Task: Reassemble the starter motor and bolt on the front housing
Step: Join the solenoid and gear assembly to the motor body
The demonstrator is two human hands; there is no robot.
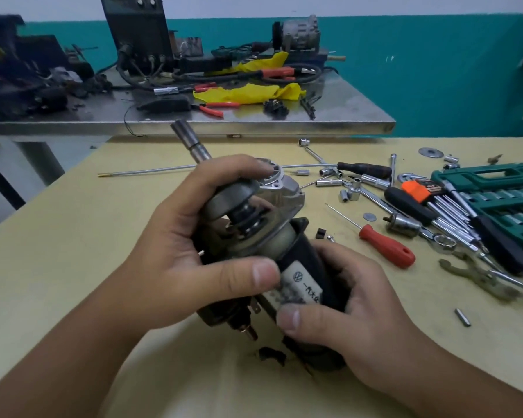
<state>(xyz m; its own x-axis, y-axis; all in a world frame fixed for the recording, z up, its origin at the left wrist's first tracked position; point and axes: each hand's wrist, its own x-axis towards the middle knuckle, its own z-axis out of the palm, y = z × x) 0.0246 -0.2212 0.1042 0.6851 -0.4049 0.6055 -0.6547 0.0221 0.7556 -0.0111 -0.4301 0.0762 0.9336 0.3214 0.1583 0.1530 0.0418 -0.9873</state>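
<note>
— Where is the starter motor (254, 236) kept?
— In the middle of the frame, above the yellow table (58, 267). It is gripped by the left hand (187, 251) and the right hand (344, 300).
— Which way is it pointed?
— Slanted. Its shaft (191, 143) is aimed at the upper left.

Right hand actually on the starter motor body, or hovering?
Touching. The head view shows the right hand wrapped around the black starter motor body, thumb pressed on the white label, fingers curled behind it.
</note>
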